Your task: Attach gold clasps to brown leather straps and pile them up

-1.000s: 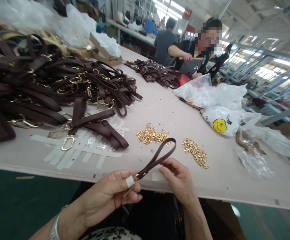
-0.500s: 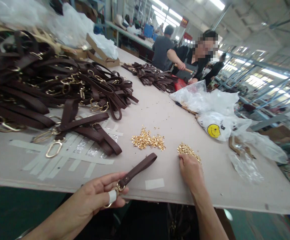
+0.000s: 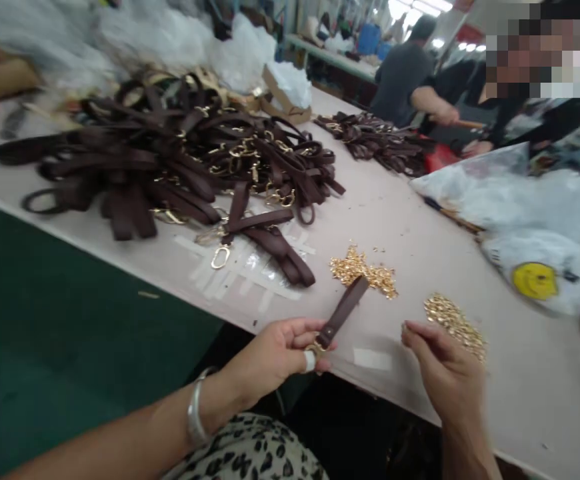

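Observation:
My left hand (image 3: pixel 290 350) is closed on the metal ring end of a brown leather wrist strap (image 3: pixel 343 313), whose loop points up and away over the table's near edge. White tape wraps one of that hand's fingers. My right hand (image 3: pixel 443 360) is pinched just left of a pile of small gold metal pieces (image 3: pixel 453 320); a tiny piece seems to sit at its fingertips, too small and blurred to name. Farther left lies a second heap of gold pieces (image 3: pixel 363 270), partly behind the strap's loop.
A large heap of brown straps with gold clasps (image 3: pixel 170 160) covers the table's left. A few straps (image 3: pixel 275 247) lie on taped strips nearer. Clear bags and a white bag with a yellow smiley (image 3: pixel 535 280) are at right. Across the table a person's hand (image 3: pixel 443 113) holds a wooden handle.
My right hand has lifted off the right gold pile and moved left, fingers pinched. The left hand still holds the strap. The whole view has swung left.

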The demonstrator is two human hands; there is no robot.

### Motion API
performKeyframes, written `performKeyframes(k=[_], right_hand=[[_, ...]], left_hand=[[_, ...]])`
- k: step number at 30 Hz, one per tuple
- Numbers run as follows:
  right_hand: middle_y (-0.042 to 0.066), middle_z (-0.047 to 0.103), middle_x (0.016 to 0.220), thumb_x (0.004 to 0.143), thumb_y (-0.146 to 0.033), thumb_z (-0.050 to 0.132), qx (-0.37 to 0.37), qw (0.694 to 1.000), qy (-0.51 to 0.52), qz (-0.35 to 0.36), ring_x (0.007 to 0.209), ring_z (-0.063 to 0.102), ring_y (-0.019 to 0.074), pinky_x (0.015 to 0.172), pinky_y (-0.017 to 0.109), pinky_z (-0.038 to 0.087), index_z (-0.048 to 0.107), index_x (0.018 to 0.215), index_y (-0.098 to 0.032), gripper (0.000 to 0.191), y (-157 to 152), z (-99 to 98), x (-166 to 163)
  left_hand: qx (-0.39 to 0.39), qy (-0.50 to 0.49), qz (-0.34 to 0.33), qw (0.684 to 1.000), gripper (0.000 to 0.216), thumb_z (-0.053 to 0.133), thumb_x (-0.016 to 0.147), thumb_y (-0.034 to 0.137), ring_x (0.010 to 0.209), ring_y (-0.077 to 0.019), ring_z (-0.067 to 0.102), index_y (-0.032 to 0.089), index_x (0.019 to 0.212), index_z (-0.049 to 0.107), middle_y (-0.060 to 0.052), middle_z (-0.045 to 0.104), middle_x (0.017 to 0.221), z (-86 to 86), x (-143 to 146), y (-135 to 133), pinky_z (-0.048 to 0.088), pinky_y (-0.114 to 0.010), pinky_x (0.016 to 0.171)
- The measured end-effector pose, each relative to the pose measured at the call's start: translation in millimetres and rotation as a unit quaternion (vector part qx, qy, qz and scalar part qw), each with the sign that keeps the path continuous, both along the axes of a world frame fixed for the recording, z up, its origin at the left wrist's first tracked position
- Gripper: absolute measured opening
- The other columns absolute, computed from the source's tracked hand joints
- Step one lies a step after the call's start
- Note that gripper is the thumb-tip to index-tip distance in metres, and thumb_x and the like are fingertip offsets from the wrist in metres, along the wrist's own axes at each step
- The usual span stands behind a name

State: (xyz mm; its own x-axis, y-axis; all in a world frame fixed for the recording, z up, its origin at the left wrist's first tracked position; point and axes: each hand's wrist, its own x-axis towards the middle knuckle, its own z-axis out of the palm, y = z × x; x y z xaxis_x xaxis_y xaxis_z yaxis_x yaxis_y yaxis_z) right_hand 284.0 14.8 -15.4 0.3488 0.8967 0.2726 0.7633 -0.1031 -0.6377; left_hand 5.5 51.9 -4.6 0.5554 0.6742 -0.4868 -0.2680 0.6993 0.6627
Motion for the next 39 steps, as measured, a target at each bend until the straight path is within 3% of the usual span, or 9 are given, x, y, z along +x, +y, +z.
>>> performKeyframes(k=[3, 6, 8, 17, 23, 27, 32, 39], right_hand=[[0.004, 0.075, 0.086, 0.082, -0.036, 0.074, 0.028, 0.985, 0.158, 0.064, 0.078, 0.072, 0.0195, 0.075, 0.031, 0.059, 0.074, 0.094, -0.021, 0.019, -13.8, 3.2, -50.3], [0.002, 0.074, 0.086, 0.083, -0.028, 0.074, 0.045, 0.969, 0.204, 0.131, 0.075, 0.071, 0.0167, 0.069, 0.026, 0.06, 0.073, 0.091, -0.023, 0.01, -17.9, 3.2, -90.9], [0.002, 0.074, 0.088, 0.084, -0.026, 0.073, 0.045, 0.967, 0.212, 0.136, 0.075, 0.071, 0.0158, 0.067, 0.025, 0.059, 0.073, 0.094, -0.024, 0.011, -16.1, -0.1, -104.2], [-0.001, 0.075, 0.088, 0.083, -0.025, 0.074, 0.049, 0.974, 0.177, 0.13, 0.076, 0.071, 0.013, 0.071, 0.02, 0.058, 0.072, 0.094, -0.025, 0.011, -15.3, -4.6, -106.1], [0.002, 0.075, 0.088, 0.083, -0.027, 0.074, 0.059, 0.981, 0.144, 0.117, 0.078, 0.071, 0.0163, 0.069, 0.024, 0.057, 0.072, 0.095, -0.022, 0.014, -19.3, -12.8, -107.8], [0.001, 0.075, 0.089, 0.082, -0.024, 0.074, 0.082, 0.982, 0.12, 0.118, 0.079, 0.071, 0.0163, 0.072, 0.025, 0.057, 0.071, 0.096, -0.023, 0.014, -23.8, -9.7, -111.1], [-0.001, 0.074, 0.091, 0.082, -0.016, 0.073, 0.12, 0.978, 0.109, 0.132, 0.08, 0.07, 0.0141, 0.077, 0.024, 0.056, 0.07, 0.097, -0.025, 0.017, -27.3, -2.7, -117.2], [-0.001, 0.073, 0.09, 0.083, -0.016, 0.072, 0.116, 0.978, 0.102, 0.139, 0.078, 0.069, 0.013, 0.076, 0.023, 0.055, 0.069, 0.097, -0.025, 0.017, -29.0, 0.5, -120.0]], left_hand=[[0.022, -0.05, 0.04, 0.998, 0.043, 0.077, 0.066, 0.006, 0.089, -0.0167, 0.071, 0.016, 0.107, 0.073, -0.006, 0.076, 0.1, -2.1, 5.7, -2.9, 0.054, -0.031, 0.088], [0.05, -0.081, 0.043, 0.995, 0.036, 0.073, 0.071, 0.007, 0.095, -0.0167, 0.069, 0.017, 0.105, 0.073, -0.005, 0.076, 0.098, -1.6, 8.5, -8.0, 0.052, -0.032, 0.092], [0.063, -0.09, 0.038, 0.993, 0.033, 0.071, 0.074, 0.009, 0.094, -0.0164, 0.07, 0.017, 0.106, 0.072, -0.005, 0.077, 0.098, -1.1, 8.2, -9.9, 0.05, -0.034, 0.095], [0.073, -0.094, 0.039, 0.992, 0.036, 0.079, 0.067, 0.012, 0.093, -0.0188, 0.07, 0.016, 0.103, 0.075, -0.006, 0.077, 0.094, -5.9, 3.6, -9.7, 0.049, -0.036, 0.097], [0.073, -0.01, 0.09, 0.993, 0.028, 0.083, 0.068, 0.027, 0.07, -0.0157, 0.065, 0.01, 0.089, 0.076, -0.006, 0.072, 0.077, -15.3, 11.6, -14.7, 0.053, -0.034, 0.079], [0.166, 0.029, 0.103, 0.98, 0.019, 0.072, 0.079, 0.022, 0.075, -0.0163, 0.064, 0.012, 0.094, 0.075, -0.005, 0.072, 0.082, -12.2, 9.8, -18.4, 0.052, -0.03, 0.077], [0.326, 0.143, 0.1, 0.929, 0.016, 0.061, 0.087, 0.015, 0.08, -0.0167, 0.064, 0.014, 0.096, 0.074, -0.005, 0.069, 0.086, -3.8, 3.0, -22.3, 0.05, -0.026, 0.075], [0.374, 0.16, 0.111, 0.907, 0.019, 0.055, 0.09, 0.01, 0.081, -0.0155, 0.061, 0.014, 0.1, 0.07, -0.004, 0.065, 0.088, -7.5, 3.8, -28.3, 0.049, -0.025, 0.076]])
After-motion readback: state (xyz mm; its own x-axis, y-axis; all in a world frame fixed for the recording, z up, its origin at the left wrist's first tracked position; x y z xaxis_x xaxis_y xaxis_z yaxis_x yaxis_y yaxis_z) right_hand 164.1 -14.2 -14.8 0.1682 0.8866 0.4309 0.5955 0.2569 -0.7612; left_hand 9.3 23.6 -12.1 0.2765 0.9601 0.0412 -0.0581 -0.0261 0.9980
